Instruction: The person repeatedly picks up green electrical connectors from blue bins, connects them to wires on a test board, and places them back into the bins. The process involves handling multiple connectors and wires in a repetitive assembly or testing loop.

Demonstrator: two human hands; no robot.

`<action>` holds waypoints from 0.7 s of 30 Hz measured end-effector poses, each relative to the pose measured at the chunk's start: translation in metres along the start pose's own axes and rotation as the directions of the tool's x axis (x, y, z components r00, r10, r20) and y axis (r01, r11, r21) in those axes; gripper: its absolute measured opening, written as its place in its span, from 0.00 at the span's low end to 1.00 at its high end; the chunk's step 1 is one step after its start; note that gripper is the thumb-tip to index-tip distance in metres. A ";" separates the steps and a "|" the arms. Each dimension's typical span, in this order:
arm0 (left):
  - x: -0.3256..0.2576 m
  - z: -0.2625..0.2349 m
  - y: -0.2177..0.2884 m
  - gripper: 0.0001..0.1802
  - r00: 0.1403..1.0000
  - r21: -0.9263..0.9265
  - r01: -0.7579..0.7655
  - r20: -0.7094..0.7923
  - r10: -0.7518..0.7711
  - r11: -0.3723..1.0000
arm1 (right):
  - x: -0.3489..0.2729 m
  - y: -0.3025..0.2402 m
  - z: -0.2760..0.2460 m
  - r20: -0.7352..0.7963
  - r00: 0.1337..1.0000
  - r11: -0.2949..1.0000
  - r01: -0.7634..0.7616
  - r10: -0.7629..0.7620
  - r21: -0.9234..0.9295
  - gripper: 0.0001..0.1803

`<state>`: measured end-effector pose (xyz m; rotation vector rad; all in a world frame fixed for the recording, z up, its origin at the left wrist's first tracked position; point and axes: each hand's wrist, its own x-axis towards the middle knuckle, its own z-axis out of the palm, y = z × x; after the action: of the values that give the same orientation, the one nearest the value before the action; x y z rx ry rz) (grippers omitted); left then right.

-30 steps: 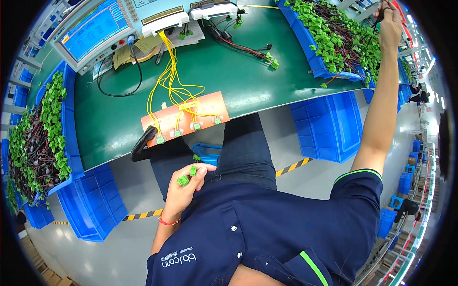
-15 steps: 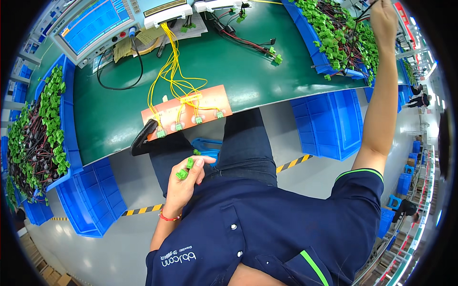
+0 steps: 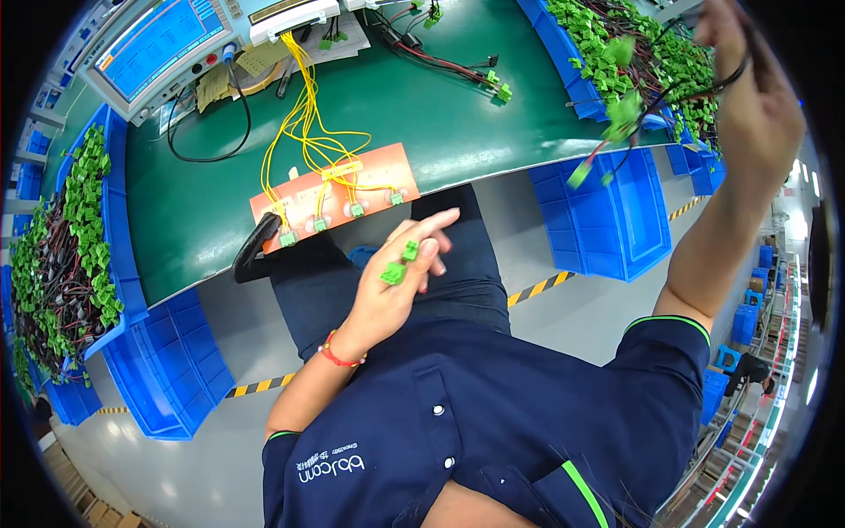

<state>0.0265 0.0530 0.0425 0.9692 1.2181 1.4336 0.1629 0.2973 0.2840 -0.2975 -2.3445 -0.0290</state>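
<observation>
My left hand [image 3: 374, 304] is in front of my lap, index finger stretched out. Two small green connectors [image 3: 393, 274] sit against it beside the thumb; any wires on them are hidden. At the upper right, my right hand [image 3: 761, 128] is raised, fingers closed on a wire harness [image 3: 671, 92]. Black and red wires hang from it to the left, ending in green connectors [image 3: 626, 114], which are blurred. They dangle by the near edge of the right blue bin [image 3: 563, 77]. An orange board [image 3: 374, 169] at the table edge bears several green connectors with yellow wires [image 3: 304, 114].
A left blue bin [image 3: 126, 220] and the right one hold heaped harnesses. A bench meter [image 3: 167, 53] stands at the back left. Loose harnesses [image 3: 440, 69] lie on the green table [image 3: 475, 132]. A black strap-like piece [image 3: 253, 251] juts from the board's corner. Blue crates [image 3: 607, 216] stand below.
My right hand has drawn back from over the right bin, bringing a wire harness out of it. My left hand has moved up and right with the green connectors.
</observation>
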 end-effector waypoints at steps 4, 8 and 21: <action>0.015 0.010 -0.018 0.27 0.994 -0.047 -0.111 -0.006 0.111 0.993 | -0.040 -0.060 0.040 0.144 0.956 0.899 -0.289 0.255 0.329 0.10; 0.030 0.023 -0.030 0.30 0.994 -0.112 -0.103 -0.058 0.097 0.988 | -0.052 -0.079 0.075 0.247 0.936 0.751 -0.350 0.252 0.560 0.08; 0.041 0.023 -0.027 0.26 0.985 -0.181 0.173 0.058 -0.165 0.968 | -0.113 0.013 0.091 0.115 0.969 0.947 -0.239 0.219 0.216 0.08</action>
<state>0.0454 0.0984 0.0196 0.7463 1.0881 1.3575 0.1796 0.2967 0.1394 -0.4626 -2.3580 0.3720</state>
